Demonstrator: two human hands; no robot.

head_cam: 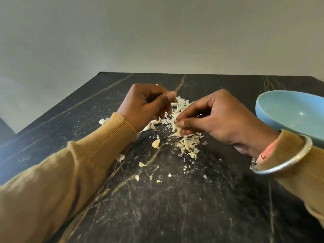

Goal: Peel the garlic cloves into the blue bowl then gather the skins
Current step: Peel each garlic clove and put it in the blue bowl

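With the right hand [219, 118] pinching a clove [177, 129] over the skins [187, 143] mid-desk [192, 207], the left hand [149, 106], its fingers [164, 109] curled (around what, I cannot tell), should strip downward, keeping scraps off the blue bowl [280, 109] at right.

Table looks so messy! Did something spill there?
Yes, garlic skins are scattered across the dark table, mostly piled between the left hand and right hand, with crumbs strewn toward the near edge. One loose clove lies beside the pile rather than in the blue bowl, which looks nearly empty. The right hand pinches another garlic piece.
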